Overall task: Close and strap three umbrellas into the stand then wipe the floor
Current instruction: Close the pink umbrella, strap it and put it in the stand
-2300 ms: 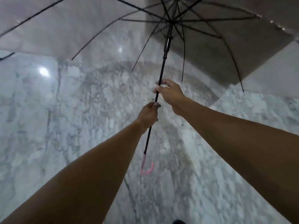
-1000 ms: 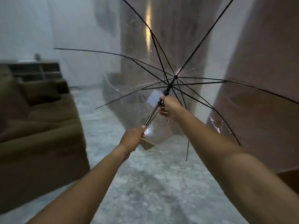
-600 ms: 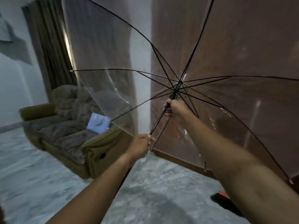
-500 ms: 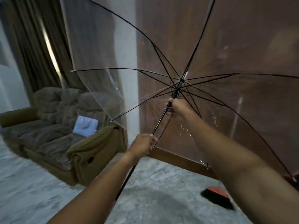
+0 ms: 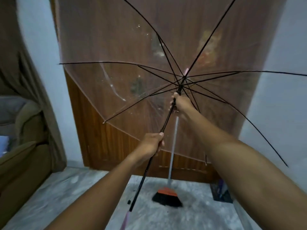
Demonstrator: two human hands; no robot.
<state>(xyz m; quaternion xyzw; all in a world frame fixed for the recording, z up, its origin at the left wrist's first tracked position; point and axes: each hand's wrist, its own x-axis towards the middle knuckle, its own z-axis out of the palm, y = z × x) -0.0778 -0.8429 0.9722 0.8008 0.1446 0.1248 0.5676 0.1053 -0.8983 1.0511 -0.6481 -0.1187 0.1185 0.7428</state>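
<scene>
OK, axis: shaft of the clear umbrella [image 5: 166, 120] runs diagonally, with the pink handle [image 5: 126, 217] low and nearest the person, below the left hand. The hub sits up and away, just past the right hand, and the canopy faces the door.
Canopy: fully spread, black ribs fanned out around the right hand.
Left hand [image 5: 152, 143]: clenched round the black shaft at mid-length.
Right hand [image 5: 180, 103]: grasping the shaft higher up, where the stretchers meet.
Position: umbrella held in the air off the floor, both arms stretched forward.
Floor [image 5: 191, 216]: grey-white veined marble, below both hands.
Door [image 5: 103, 140]: brown ribbed wood beyond the canopy, partly seen through it.
Broom [image 5: 167, 196]: silver pole, orange block, black bristles on the floor; stands at the door just beyond the left hand.
Wall [image 5: 280, 97]: pale, plain, on both sides of the door.
Sofa [image 5: 21, 165]: olive, padded, far left of the left hand, with a brown curtain [image 5: 25, 72] above it.
Materials: canopy is thin transparent film with droplets and pinkish edging; ribs are thin black rods.
</scene>
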